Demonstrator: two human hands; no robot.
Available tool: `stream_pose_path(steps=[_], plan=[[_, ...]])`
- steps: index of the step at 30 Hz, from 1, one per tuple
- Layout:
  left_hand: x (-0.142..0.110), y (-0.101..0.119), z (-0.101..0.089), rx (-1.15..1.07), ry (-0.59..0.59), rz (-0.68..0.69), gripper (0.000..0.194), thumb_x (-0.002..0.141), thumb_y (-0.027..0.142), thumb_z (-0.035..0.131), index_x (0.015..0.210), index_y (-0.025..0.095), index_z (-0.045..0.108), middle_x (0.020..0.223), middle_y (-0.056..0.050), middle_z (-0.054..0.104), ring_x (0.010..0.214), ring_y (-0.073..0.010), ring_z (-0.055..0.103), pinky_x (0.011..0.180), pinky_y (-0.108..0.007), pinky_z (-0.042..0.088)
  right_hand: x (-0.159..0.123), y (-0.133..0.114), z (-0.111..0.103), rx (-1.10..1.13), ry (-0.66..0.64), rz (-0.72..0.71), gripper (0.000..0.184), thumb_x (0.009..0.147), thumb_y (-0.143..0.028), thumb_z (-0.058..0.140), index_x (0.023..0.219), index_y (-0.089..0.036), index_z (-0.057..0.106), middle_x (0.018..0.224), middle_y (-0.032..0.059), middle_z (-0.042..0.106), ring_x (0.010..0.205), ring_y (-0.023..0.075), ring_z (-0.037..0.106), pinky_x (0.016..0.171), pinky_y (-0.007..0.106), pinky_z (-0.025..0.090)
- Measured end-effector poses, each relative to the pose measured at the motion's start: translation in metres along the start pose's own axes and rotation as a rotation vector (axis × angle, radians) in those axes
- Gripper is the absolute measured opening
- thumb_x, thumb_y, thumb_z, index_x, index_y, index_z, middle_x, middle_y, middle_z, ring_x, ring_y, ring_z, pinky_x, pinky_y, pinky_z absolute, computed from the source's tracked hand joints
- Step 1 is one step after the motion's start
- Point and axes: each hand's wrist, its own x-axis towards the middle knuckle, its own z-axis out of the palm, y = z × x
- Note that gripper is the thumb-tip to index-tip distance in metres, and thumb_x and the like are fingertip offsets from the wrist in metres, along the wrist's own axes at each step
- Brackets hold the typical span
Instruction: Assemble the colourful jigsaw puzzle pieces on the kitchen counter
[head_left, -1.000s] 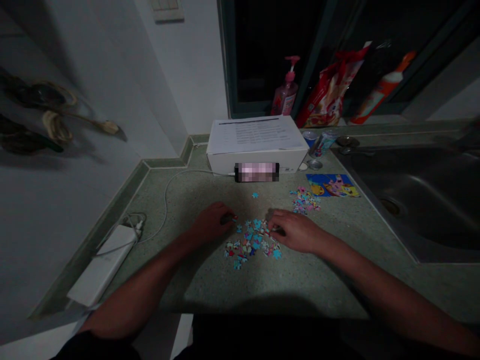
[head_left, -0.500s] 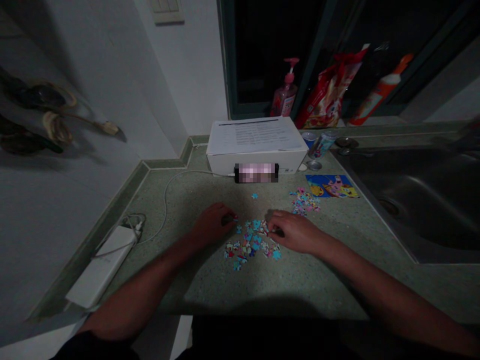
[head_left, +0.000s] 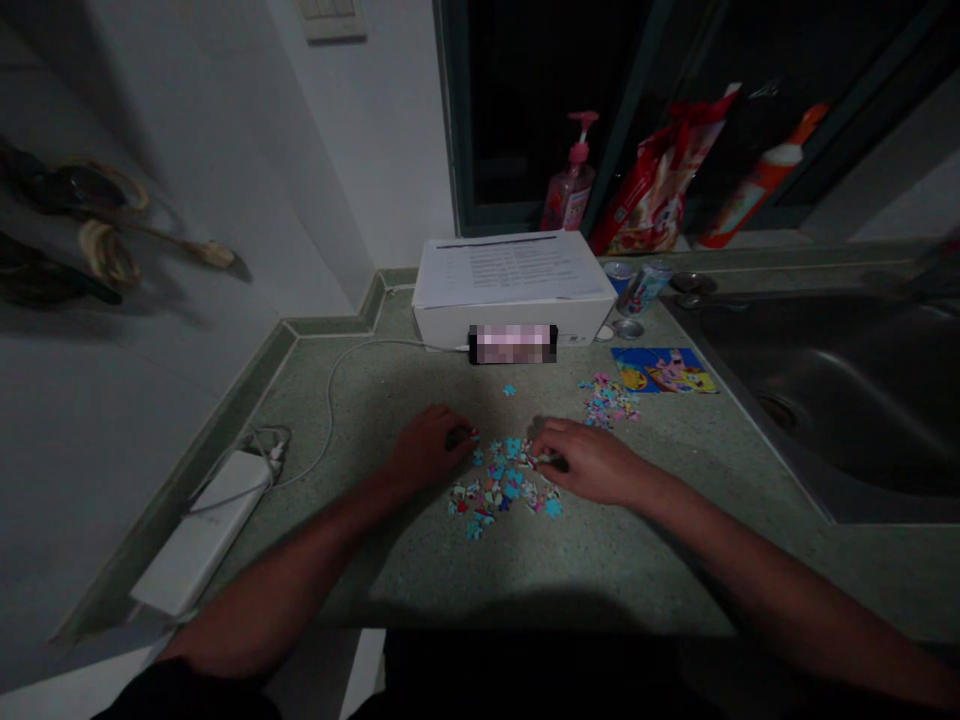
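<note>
head view: the left hand (head_left: 429,448) rests at the 10 o'clock edge of the main heap of jigsaw pieces (head_left: 499,490), its fingers (head_left: 457,438) curled together, with the tips at the nearest pieces. a small dark shape shows at those fingertips, but it's too dim to tell whether they're pinching anything. the right hand (head_left: 589,462) lies at 2 o'clock from the heap, its fingers (head_left: 551,457) close together and touching pieces on the upper right of the heap; whether they're clamped on one, i can't tell.

the heap sits on a speckled green countertop (head_left: 600,570), with a second, smaller cluster of pieces (head_left: 607,402) at 2 o'clock and a lone blue piece (head_left: 510,390) at 12 o'clock. beyond that cluster lies a bright cartoon picture card (head_left: 664,370). at 12 o'clock stands a white box (head_left: 517,325) with printed paper (head_left: 510,270) on top and a blurred patch (head_left: 513,344) on its front. a white cable (head_left: 330,410) runs from there toward a flat white plastic block (head_left: 202,530) at 9 o'clock. a steel sink (head_left: 825,400) lies at 3 o'clock. behind the box, near the window, stand a pink pump bottle (head_left: 571,190), a red bag (head_left: 660,185) and an orange-capped bottle (head_left: 757,185).
</note>
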Motion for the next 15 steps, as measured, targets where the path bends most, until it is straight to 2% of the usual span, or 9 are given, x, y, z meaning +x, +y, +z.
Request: stream_pose_path(steps=[4,9,15], plan=[[-0.0005,-0.0013,0.0035,0.046,0.019,0.025,0.029,0.104,0.031,0.055,0.115,0.039,0.081,0.107,-0.002,0.081,0.101,-0.0232,0.073,0.088,-0.045,0.059,0.0005,-0.001,-0.0008,-0.011,-0.011,0.005,0.018,0.094,-0.011,0.068,0.104,-0.024,0.074,0.107,0.0075,0.073,0.103,0.0253,0.073,0.088,0.037,0.056],[0.0002,-0.004,0.0074,-0.094,0.064,0.0,0.026,0.105,0.034,0.055,0.107,0.034,0.081,0.104,-0.004,0.079,0.1,-0.0229,0.073,0.088,-0.044,0.059,0.0011,-0.0021,-0.0002,-0.003,-0.009,0.034,0.017,0.092,-0.011,0.069,0.1,-0.025,0.072,0.105,0.0072,0.073,0.1,0.0245,0.073,0.086,0.036,0.055],[0.0004,-0.0045,0.0084,-0.082,0.069,0.009,0.022,0.105,0.034,0.056,0.105,0.033,0.078,0.105,-0.004,0.078,0.099,-0.0221,0.071,0.086,-0.042,0.059,0.0023,0.0012,0.0033,0.064,0.032,0.033,0.019,0.087,-0.007,0.069,0.093,-0.025,0.068,0.097,0.0055,0.072,0.088,0.0214,0.069,0.078,0.034,0.049]])
